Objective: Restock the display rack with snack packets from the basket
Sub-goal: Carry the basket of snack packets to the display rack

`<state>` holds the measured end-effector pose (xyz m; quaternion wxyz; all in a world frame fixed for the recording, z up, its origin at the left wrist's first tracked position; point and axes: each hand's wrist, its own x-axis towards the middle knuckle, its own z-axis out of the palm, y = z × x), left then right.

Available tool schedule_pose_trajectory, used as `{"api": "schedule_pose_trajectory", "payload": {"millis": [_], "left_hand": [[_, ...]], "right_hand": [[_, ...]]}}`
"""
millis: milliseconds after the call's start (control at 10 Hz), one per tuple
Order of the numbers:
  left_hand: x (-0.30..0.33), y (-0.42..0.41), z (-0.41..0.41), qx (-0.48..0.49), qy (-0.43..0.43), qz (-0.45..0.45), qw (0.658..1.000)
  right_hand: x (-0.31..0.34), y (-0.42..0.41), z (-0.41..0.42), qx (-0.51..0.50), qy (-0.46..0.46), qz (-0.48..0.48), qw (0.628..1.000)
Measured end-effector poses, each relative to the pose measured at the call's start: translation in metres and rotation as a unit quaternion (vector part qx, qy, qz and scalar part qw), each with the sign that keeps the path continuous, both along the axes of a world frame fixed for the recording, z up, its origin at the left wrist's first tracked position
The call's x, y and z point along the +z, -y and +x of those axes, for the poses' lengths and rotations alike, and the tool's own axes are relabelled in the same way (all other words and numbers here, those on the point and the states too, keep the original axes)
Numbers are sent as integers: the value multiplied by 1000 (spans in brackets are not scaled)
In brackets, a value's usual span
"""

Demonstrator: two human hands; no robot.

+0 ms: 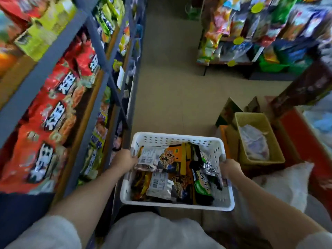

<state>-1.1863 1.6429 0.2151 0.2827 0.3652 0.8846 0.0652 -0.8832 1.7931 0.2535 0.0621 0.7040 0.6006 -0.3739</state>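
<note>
A: Which step is it now?

B: I think the carrying step. The left hand and the right hand hold the white basket by its two side rims, fingers curled over the edges. It hangs above the floor, just beside the display rack on the left.

A: And next?

B: Probably set it down, free one hand, and pick a snack packet.

A: How many things?

B: One basket, two hands. Packets overlap; I count about six, not surely.
</note>
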Motion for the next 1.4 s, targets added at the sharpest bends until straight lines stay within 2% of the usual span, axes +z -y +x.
{"api": "schedule_pose_trajectory", "payload": {"millis": [100,200,300,400,500,600,800,900,1000,1200,1400], "left_hand": [[15,-92,-49,-9,11,3,1000],[25,-188,-92,-24,-3,6,1000],[23,-287,-123,-29,13,-7,999],[13,-388,-143,-50,30,-3,998],[6,-492,-157,-66,31,-21,997],[15,-599,-170,-68,19,-35,997],[12,-812,-196,-93,48,3,994],[-2,-910,-195,-131,43,7,990],[-15,-1021,-189,-194,37,-9,980],[10,-1221,-149,-337,6,-65,939],[29,-1376,-45,-448,2,-61,892]], "right_hand": [[9,-82,-44,-64,-23,0,998],[6,-152,-73,-64,-20,24,997],[5,-234,-101,-34,21,1,999],[-9,-322,-118,-64,18,44,997],[-12,-424,-134,-44,8,53,998],[6,-526,-141,-155,-45,13,987],[19,-702,-150,-195,-60,63,977],[-5,-774,-147,-187,-31,55,980],[-25,-849,-144,-226,-13,44,973],[-26,-967,-121,-332,27,22,943],[-28,-1041,-55,-459,10,26,888]]}}
